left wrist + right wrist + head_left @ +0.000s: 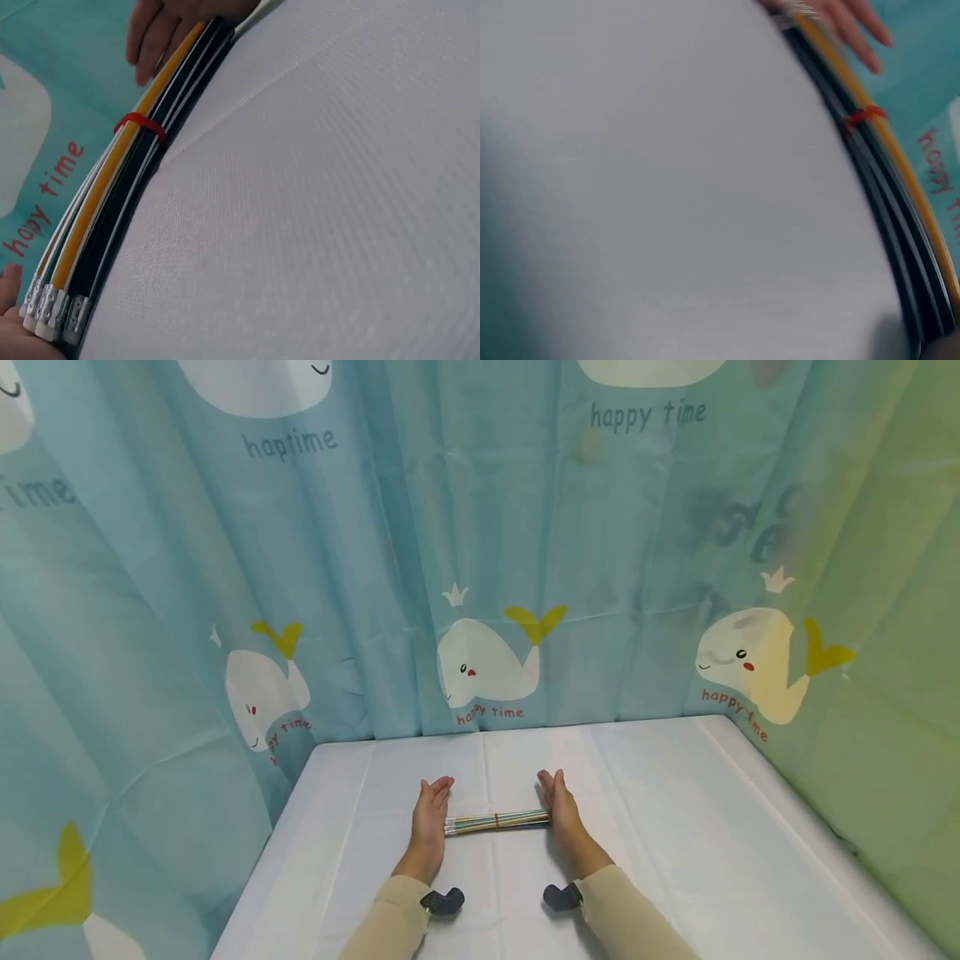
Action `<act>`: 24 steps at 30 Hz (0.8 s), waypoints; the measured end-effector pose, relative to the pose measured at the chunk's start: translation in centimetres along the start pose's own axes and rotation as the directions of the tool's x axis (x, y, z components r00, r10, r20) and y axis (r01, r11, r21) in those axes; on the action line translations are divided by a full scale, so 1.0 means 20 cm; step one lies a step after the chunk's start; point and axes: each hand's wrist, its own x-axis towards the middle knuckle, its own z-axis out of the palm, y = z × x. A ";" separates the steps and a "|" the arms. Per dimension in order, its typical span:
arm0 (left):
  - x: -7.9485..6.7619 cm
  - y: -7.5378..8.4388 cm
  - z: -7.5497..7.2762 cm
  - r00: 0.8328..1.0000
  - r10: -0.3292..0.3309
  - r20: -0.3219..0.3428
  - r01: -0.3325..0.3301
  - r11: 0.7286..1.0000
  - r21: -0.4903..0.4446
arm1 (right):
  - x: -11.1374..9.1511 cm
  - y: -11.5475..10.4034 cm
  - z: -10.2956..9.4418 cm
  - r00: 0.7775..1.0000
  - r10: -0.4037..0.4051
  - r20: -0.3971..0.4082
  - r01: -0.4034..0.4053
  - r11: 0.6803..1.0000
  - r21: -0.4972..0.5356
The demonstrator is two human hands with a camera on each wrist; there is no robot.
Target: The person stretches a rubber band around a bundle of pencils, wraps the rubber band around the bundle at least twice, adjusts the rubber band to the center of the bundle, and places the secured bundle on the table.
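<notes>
A bundle of pencils lies crosswise between the two hands, bound at its middle by a red band. Yellow and dark pencils show on the near side in both wrist views. At the left end are metal ferrules and white erasers; those meet the palm of my left hand, whose fingers are straight. My right hand stands on edge at the other end, fingers extended, its palm touching the pencil ends. That contact is mostly hidden in the right wrist view.
A white cloth covers the table, with faint fold lines. Blue-green curtains printed with whales hang behind and to the left; a greener one is at the right. A dark wrist device sits at each sleeve cuff.
</notes>
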 end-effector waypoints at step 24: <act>-0.02 0.02 -0.03 0.999 0.032 -0.019 -0.016 0.831 0.556 | -0.06 0.02 -0.12 0.997 -0.046 -0.055 0.023 0.934 -0.356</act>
